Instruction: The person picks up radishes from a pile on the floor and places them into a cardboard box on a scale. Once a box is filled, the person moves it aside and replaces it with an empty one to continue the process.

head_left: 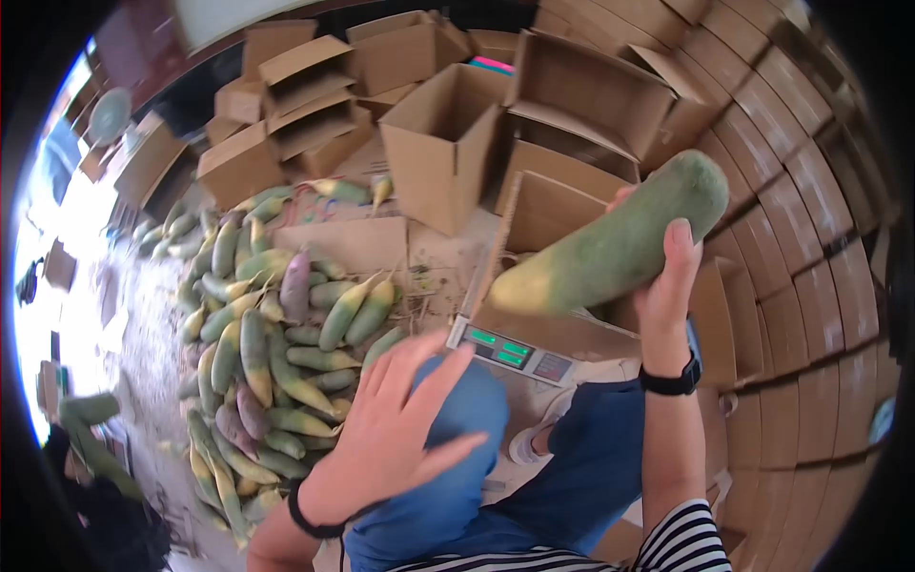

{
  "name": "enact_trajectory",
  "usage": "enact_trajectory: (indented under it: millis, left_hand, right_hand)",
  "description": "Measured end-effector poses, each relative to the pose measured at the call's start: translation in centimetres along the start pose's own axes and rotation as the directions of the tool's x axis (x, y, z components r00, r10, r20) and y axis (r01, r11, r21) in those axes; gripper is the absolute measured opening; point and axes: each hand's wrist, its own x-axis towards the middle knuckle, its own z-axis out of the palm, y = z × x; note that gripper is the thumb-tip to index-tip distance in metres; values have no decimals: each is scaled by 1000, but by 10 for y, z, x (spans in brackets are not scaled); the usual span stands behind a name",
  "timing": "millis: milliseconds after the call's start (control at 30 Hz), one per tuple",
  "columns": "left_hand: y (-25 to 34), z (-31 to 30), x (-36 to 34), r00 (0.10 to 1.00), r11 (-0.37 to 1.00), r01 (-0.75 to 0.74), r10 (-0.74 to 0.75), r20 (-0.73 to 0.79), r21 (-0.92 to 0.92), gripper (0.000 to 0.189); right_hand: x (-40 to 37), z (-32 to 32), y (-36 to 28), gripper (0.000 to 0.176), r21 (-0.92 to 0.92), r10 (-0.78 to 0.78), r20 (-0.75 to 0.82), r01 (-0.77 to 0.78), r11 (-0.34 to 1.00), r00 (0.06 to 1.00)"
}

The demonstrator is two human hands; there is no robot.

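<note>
Over the open box, the large radish is clamped by the right hand, and its yellow tip is best steadied by the empty, spread left hand.

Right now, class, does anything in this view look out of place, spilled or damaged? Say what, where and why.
Purple roots stand out by colour in the mostly green heap. Small scraps are strewn beside it, which looks untidy. Nothing appears clearly damaged.
</note>
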Motion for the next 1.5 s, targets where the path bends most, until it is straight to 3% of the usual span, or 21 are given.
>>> enact_trajectory:
  millis: [67, 100, 133, 200, 233, 267, 333, 433, 467, 533, 567, 633, 667, 733, 767, 1000, 1133, 1367, 1400, 1500]
  left_hand:
    - [2, 13, -15, 997, 1000, -4, 2, 74, 18, 75]
    - [2, 20, -21, 993, 998, 19, -25, 118, 52, 76]
    - [1, 23, -24, 992, 999, 1, -7, 128, 47, 76]
    - [-1, 28, -28, 997, 996, 40, -45, 55, 83, 79]
    - [-3, 28, -28, 998, 996, 33, -39, 59, 86, 80]
    - [-5, 28, -30, 997, 996, 23, -29, 65, 87, 80]
    - [-6, 29, -33, 997, 994, 43, -49, 52, 102, 82]
    - [-5, 27, -37, 997, 993, 59, -64, 42, 106, 83]
    - [-5, 26, -39, 997, 992, 58, -64, 45, 114, 83]
    - [-6, 25, -43, 997, 993, 76, -79, 27, 87, 82]
    - [-6, 24, -45, 996, 993, 81, -84, 28, 88, 82]
    - [-8, 22, -46, 994, 993, 104, -105, 17, 59, 81]
    - [-9, 22, -46, 994, 993, 107, -108, 14, 54, 81]
    - [-12, 20, -49, 992, 991, 127, -127, 10, 29, 80]
    - [-13, 20, -49, 991, 991, 134, -135, 9, 25, 80]
    - [-17, 22, -48, 993, 993, 116, -115, 8, -11, 79]
    - [-16, 23, -48, 994, 994, 109, -110, -22, -20, 79]
    - [-17, 24, -51, 995, 996, 85, -85, -41, -10, 77]
    - [-19, 25, -52, 995, 996, 84, -85, -43, -14, 77]
    - [-20, 28, -56, 990, 992, 122, -124, -60, -35, 77]
  right_hand:
    - [5, -24, -7, 48, -260, -272, -114, 235, 936, 956]
    - [10, -21, -11, 58, -388, -307, -123, 239, 890, 944]
    - [15, -27, -2, 61, -501, -353, -83, 267, 823, 932]
    - [20, -34, 6, 70, -805, -324, 148, 304, 510, 934]
    - [21, -39, 18, 75, -880, -230, 240, 312, 358, 943]
    - [19, -42, 31, 77, -911, -104, 274, 293, 291, 956]
    - [16, -46, 52, 76, -920, 224, 281, 195, 341, 933]
    - [5, -58, 102, 71, -935, 476, 335, 224, 274, 814]
    - [1, -59, 116, 67, -960, 589, 281, 209, 188, 758]
    - [-4, -56, 125, 54, -958, 660, 247, 281, 56, 709]
    - [-2, -58, 129, 54, -957, 663, 250, 283, 60, 706]
    - [8, -58, 123, 39, -967, 469, 254, 227, 114, 846]
    - [11, -59, 118, 39, -967, 472, 255, 230, 110, 844]
    - [17, -51, 97, 32, -941, 277, 264, 184, 283, 924]
    - [18, -49, 88, 31, -932, 239, 270, 191, 308, 933]
    - [19, -58, 45, 31, -955, 250, 141, 65, 290, 958]
    - [19, -70, 37, 31, -961, 171, 123, 75, 267, 978]
    - [10, -74, 37, 29, -925, 137, 146, 86, 371, 980]
    - [10, -69, 36, 30, -943, 160, 184, 128, 306, 970]
    - [3, -59, 37, 30, -930, 255, 246, 154, 334, 935]
